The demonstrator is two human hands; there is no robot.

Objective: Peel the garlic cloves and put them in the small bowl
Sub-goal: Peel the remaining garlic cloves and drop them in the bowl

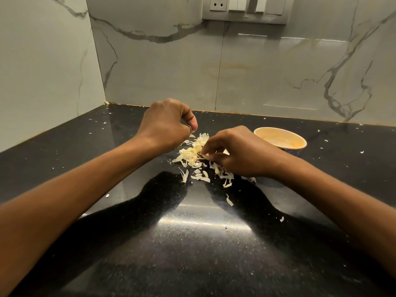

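Note:
A pile of pale garlic skins (190, 154) lies on the black counter (192, 243) between my hands. My right hand (233, 153) rests on the right side of the pile, and its fingertips pinch a pale garlic piece (204, 156) among the skins. My left hand (167, 123) hovers just above and behind the pile with its fingers curled into a loose fist. It wears a ring, and nothing shows inside it. The small bowl (280, 139), yellowish inside, stands just right of my right hand. Its contents are not clear from here.
Marble-patterned walls close off the counter at the back and left, meeting in a corner (105, 102). A socket and switch plate (246, 9) sits high on the back wall. Small skin flakes (229, 200) are scattered across the counter.

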